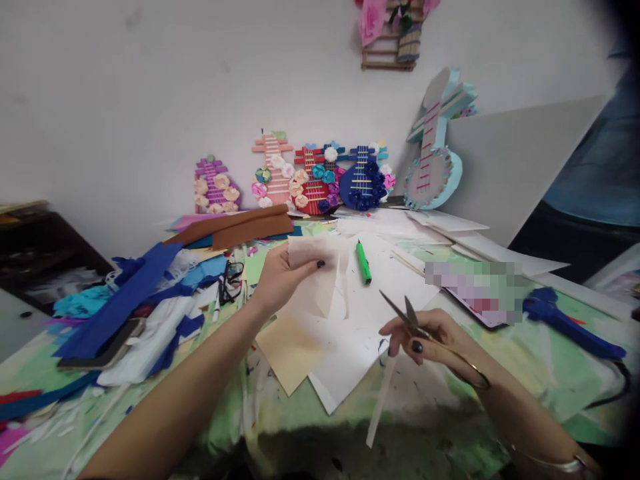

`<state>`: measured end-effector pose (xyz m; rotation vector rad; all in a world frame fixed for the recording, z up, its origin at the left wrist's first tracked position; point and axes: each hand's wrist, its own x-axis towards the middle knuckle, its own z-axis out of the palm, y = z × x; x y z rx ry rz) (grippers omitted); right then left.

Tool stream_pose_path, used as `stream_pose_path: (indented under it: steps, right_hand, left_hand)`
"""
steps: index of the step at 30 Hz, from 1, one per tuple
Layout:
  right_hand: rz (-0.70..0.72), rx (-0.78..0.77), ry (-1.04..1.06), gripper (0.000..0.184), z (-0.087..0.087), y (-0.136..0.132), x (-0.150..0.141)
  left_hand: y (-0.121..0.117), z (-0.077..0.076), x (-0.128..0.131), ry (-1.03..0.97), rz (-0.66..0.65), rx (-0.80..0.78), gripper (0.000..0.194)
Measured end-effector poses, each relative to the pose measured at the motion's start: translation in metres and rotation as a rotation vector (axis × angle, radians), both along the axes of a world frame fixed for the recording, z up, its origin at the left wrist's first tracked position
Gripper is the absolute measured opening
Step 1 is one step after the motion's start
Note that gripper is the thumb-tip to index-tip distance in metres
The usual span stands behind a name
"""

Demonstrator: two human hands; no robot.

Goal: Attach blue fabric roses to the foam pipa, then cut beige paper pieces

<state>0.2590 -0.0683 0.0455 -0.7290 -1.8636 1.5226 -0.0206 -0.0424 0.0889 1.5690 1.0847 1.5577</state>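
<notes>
My left hand is closed on a pale cream sheet of paper, thumb on top, with a narrow cut strip hanging at its right side. In my right hand is a pair of scissors, their blades parted and pointing up and to the left, apart from the sheet. A thin pale paper strip hangs down from the fingers of that same hand. Beneath lie white paper and a tan paper piece. A green marker rests between the hands, farther back.
Blue fabric-like sheets, a phone and glasses crowd the left. At right are a partly blurred phone and a blue glue gun. Several decorated lute-shaped crafts line the wall; a larger light-blue one leans rightward.
</notes>
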Motion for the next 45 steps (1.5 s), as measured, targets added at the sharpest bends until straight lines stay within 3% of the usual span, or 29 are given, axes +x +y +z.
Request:
stream_pose_path:
  steps: [5,8,10,13,18,20,22,25,27,31,36,38,45]
  right_hand:
    - [-0.231,0.029,0.196,0.044,0.023,0.045,-0.04]
    - [-0.242,-0.007,0.348,0.036,0.027,0.078,-0.076]
    - [-0.19,-0.093,0.391,0.033,0.023,0.095,-0.097]
    - [-0.219,-0.183,0.417,0.029,0.01,0.105,-0.116]
    - [-0.33,-0.125,0.402,0.033,-0.004,0.092,-0.124]
    - [-0.367,-0.089,0.389,0.032,-0.007,0.083,-0.124]
    - [-0.389,-0.079,0.388,0.031,-0.008,0.075,-0.125]
    - [-0.388,-0.085,0.367,0.029,-0.009,0.071,-0.124]
    - [-0.359,-0.062,0.296,0.028,-0.008,0.073,-0.12]
    - [-0.206,0.057,0.11,0.03,-0.001,0.082,-0.102]
    - [0.279,0.093,-0.14,0.036,0.012,0.082,-0.083]
    - [0.397,0.094,-0.204,0.036,0.015,0.079,-0.081]
    - [0.488,0.155,-0.321,0.045,0.018,0.081,-0.075]
  left_hand:
    - [0.006,0.004,-0.012,0.043,-0.017,0.082,0.054]
    - [0.007,-0.005,-0.015,0.014,-0.077,-0.049,0.06]
    - [0.005,-0.014,-0.018,0.012,-0.139,-0.169,0.063]
    - [-0.001,-0.028,-0.024,-0.006,-0.158,-0.257,0.078]
    - [-0.015,-0.038,-0.024,-0.104,-0.214,-0.242,0.113]
    - [-0.018,-0.038,-0.021,-0.043,-0.176,-0.171,0.109]
    - [-0.019,-0.039,-0.02,0.117,-0.055,-0.051,0.092]
    - [-0.019,-0.042,-0.022,0.393,0.069,0.113,0.041]
    - [-0.019,-0.043,-0.024,0.47,0.055,0.121,0.02]
    - [-0.02,-0.037,-0.026,0.397,0.061,-0.019,0.021]
    - [-0.022,-0.026,-0.03,0.361,0.105,-0.066,0.026]
    - [-0.023,-0.023,-0.032,0.347,0.102,-0.065,0.027]
    - [-0.026,-0.017,-0.037,0.301,0.093,-0.072,0.034]
